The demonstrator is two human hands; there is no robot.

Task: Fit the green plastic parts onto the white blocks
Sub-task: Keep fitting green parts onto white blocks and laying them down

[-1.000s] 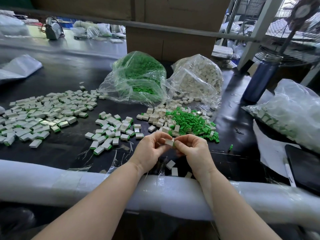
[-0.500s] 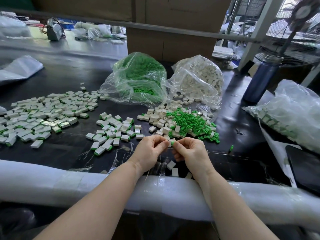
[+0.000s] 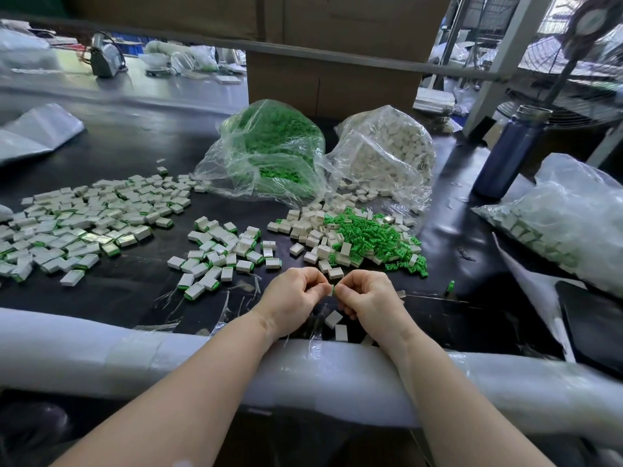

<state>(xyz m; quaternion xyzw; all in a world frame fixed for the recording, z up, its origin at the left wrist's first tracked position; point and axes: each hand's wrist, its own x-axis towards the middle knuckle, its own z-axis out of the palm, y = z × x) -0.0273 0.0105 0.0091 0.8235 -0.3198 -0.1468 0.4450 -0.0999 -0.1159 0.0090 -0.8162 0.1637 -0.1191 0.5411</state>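
Landmark: loose green pile [image 3: 374, 237] on black table [image 3: 135, 156]. Behind it, green bag [image 3: 273, 146] and white bag [image 3: 387, 150]. Left of it, small cluster of fitted blocks [image 3: 219, 257]; farther left, a larger spread [image 3: 84, 224]. Right of it, blue bottle [image 3: 509, 153]. Nearer than the pile, two loose white blocks [image 3: 337, 326] beside the foam rail [image 3: 101, 348].

Just in front of the pile, left hand [image 3: 291, 298] and right hand [image 3: 367, 298] meet, fingers curled, pinching one part [image 3: 331, 290] between the fingertips. A green edge shows; a white block is probably behind it, mostly hidden by the fingers.
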